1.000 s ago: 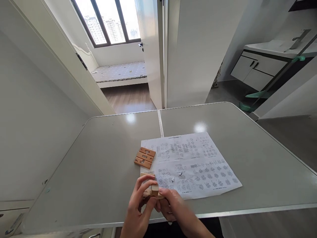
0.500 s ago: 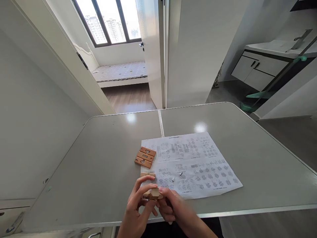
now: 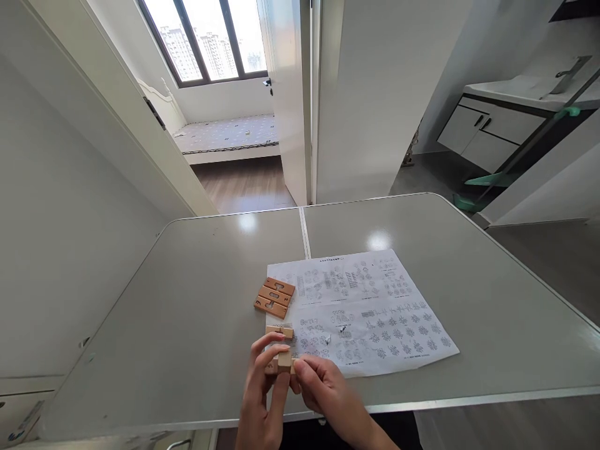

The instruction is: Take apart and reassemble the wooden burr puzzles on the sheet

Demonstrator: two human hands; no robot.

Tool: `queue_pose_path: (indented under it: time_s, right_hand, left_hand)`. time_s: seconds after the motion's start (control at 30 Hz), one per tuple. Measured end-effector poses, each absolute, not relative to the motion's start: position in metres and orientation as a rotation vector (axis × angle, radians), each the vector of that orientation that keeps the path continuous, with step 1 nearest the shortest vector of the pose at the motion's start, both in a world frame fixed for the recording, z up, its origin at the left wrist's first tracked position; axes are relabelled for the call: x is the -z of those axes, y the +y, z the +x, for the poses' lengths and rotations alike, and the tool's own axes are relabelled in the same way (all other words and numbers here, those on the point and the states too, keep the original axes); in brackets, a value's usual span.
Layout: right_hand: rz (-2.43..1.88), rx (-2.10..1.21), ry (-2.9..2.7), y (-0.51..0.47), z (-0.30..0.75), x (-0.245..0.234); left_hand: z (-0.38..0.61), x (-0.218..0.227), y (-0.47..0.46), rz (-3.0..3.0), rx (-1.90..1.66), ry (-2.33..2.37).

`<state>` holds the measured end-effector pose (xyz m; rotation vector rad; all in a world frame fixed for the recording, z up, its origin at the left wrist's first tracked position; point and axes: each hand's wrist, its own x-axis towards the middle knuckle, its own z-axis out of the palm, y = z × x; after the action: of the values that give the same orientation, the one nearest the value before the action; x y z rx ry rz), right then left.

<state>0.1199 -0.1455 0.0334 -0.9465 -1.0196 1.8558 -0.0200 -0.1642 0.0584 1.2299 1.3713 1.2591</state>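
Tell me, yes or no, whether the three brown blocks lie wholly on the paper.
No, the brown blocks straddle the left edge of the paper, partly over the table.

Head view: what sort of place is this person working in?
Probably a home, perhaps a flat: beyond the table, a doorway shows a bed under a window, and a sink tops a cabinet at right.
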Motion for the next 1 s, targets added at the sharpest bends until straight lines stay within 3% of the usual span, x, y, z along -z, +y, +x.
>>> queue_pose_path:
  time_s: [0.13, 0.37, 0.67, 0.87, 1.0]
  right_hand:
    - [-1.070, -1.571, -1.304, -0.146, 0.123, -0.041]
    - [-1.106, -1.454, -1.471, -0.146, 0.129, -0.040]
    - [-1.113, -0.610, -1.886, -0.149, 0.135, -0.032]
    - [-1.087, -0.645, -1.880, -0.153, 0.135, -0.031]
    - [-1.073, -0.945, -1.744, -0.157, 0.132, -0.032]
  left_hand:
    - [-0.022, -0.064, -0.161, 1.229, -1.232, 1.352]
    - [-0.032, -0.061, -0.159, 1.219, -1.102, 1.284]
    - [-0.045, -0.039, -0.165, 0.992, -0.871, 1.192]
    - [-0.046, -0.029, -0.162, 1.026, -0.878, 1.086]
    - [-0.042, -0.032, -0.165, 1.092, -0.924, 1.077]
